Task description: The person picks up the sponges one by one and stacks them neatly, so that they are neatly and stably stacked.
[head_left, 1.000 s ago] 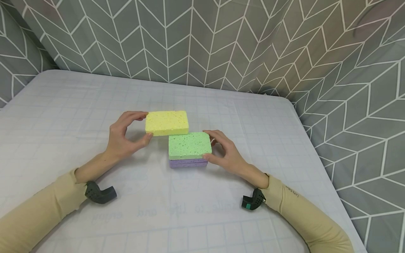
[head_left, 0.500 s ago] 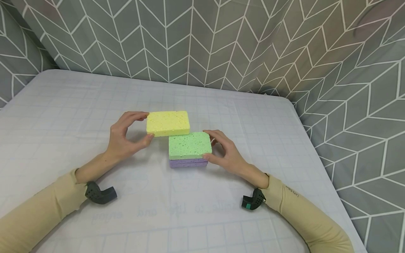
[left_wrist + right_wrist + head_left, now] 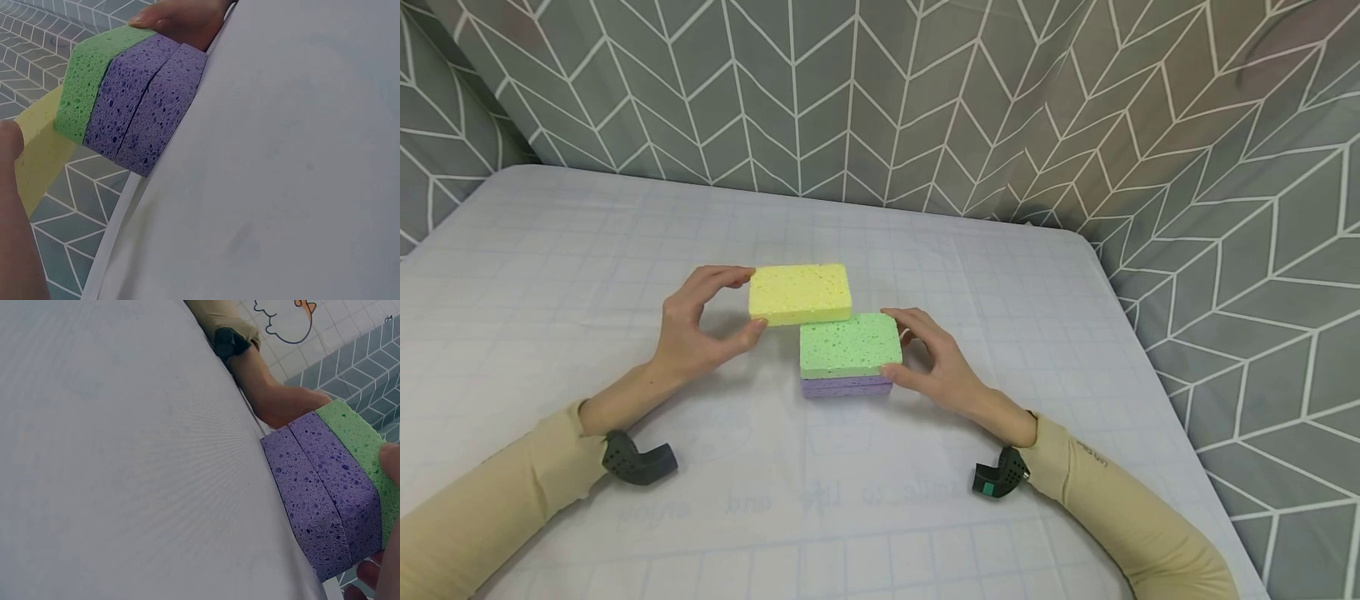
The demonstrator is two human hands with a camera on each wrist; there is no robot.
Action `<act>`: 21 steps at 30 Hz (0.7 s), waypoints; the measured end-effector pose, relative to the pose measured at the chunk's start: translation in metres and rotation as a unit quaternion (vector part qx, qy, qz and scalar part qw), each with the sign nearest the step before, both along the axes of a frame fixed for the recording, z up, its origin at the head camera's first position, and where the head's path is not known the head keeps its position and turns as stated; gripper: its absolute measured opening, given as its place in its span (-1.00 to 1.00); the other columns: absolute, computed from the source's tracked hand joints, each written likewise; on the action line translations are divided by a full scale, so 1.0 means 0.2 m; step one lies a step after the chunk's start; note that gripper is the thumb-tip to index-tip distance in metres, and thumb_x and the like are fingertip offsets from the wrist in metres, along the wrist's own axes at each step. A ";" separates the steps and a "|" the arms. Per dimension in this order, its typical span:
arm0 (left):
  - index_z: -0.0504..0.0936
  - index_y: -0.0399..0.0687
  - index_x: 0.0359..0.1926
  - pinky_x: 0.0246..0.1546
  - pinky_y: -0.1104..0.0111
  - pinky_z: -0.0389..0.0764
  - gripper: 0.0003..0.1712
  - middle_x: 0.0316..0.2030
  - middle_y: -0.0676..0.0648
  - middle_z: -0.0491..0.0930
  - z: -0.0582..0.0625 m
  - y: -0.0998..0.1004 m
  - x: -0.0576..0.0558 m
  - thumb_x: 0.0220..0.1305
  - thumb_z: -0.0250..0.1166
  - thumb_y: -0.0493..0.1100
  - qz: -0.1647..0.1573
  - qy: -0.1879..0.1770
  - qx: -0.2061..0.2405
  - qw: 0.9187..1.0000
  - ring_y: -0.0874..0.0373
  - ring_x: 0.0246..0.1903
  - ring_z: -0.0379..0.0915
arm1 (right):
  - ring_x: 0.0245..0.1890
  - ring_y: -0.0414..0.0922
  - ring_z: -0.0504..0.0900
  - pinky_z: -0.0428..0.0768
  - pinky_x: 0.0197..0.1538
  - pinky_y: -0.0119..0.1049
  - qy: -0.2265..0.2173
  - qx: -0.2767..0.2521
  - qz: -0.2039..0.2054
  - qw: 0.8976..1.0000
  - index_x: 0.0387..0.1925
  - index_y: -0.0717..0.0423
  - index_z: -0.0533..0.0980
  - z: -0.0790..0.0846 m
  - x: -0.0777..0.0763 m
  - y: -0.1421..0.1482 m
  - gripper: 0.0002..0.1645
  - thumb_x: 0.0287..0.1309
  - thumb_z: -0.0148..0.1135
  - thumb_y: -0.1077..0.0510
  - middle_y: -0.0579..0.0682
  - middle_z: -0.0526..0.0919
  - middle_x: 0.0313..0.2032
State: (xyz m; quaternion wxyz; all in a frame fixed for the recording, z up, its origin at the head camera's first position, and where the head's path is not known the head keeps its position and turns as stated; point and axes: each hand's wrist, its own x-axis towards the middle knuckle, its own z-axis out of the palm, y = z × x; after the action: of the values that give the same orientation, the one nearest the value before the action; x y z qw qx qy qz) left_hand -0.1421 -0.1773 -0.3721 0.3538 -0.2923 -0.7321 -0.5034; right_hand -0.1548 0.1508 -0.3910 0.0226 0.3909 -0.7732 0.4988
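Table (image 3: 550,275) – pale grid sheet | backdrop (image 3: 925,100) – grey chevron | left hand (image 3: 696,321) pinches yellow sponge (image 3: 800,293) | right hand (image 3: 936,358) grips green sponge (image 3: 848,343) atop purple sponges (image 3: 846,387)

left hand (image 3: 696,325) pinching yellow sponge (image 3: 800,293), right hand (image 3: 936,362) gripping green sponge (image 3: 849,343) atop purple sponge (image 3: 846,387)

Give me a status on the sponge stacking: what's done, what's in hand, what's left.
Done: the green sponge sits on two purple sponges, which lie on the table; the right hand grips that stack at its right end. In hand: the left hand pinches the yellow sponge, held just behind and left of the stack. Left, by the look of it: setting the yellow sponge on top of the green one.
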 end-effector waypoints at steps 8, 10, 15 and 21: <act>0.60 -0.58 -0.06 0.07 0.50 0.52 -0.38 -0.17 -0.47 0.61 -0.01 0.01 0.00 0.04 0.39 -0.06 -0.003 0.013 0.003 1.000 0.04 -0.12 0.51 | 0.00 -0.10 0.47 0.59 0.04 -0.11 0.001 0.004 -0.004 1.000 0.34 0.32 0.33 0.00 0.00 0.00 0.02 0.19 0.25 -0.39 0.06 0.54 0.06; 0.60 -0.60 -0.08 0.06 0.50 0.53 -0.40 -0.19 -0.49 0.60 0.02 0.03 0.02 0.05 0.38 -0.08 -0.003 0.016 0.006 1.000 0.00 -0.15 0.51 | 0.00 -0.10 0.47 0.59 0.04 -0.13 0.002 0.006 -0.007 1.000 0.34 0.33 0.33 0.00 0.00 0.00 0.04 0.18 0.23 -0.42 0.06 0.54 0.06; 0.59 -0.61 -0.09 0.06 0.51 0.53 -0.39 -0.20 -0.49 0.59 0.04 0.04 0.03 0.07 0.37 -0.06 0.001 0.019 0.004 1.000 -0.03 -0.16 0.50 | 0.00 -0.10 0.47 0.59 0.04 -0.14 0.002 0.008 -0.009 1.000 0.34 0.32 0.33 0.00 0.00 -0.01 0.05 0.17 0.23 -0.43 0.06 0.54 0.07; 0.59 -0.60 -0.09 0.06 0.52 0.51 -0.37 -0.20 -0.49 0.59 0.04 0.04 0.03 0.09 0.37 -0.03 0.004 0.022 -0.001 1.000 0.01 -0.15 0.50 | 0.01 -0.11 0.46 0.59 0.03 -0.10 0.003 0.004 -0.006 1.000 0.34 0.31 0.34 0.00 0.00 0.00 0.02 0.19 0.25 -0.39 0.06 0.55 0.07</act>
State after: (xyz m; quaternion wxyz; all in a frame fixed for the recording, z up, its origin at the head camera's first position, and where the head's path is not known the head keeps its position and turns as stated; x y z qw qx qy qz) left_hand -0.1353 -0.1694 -0.3634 0.3717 -0.3009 -0.7254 -0.4951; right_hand -0.1554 0.1505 -0.3911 0.0258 0.3879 -0.7775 0.4943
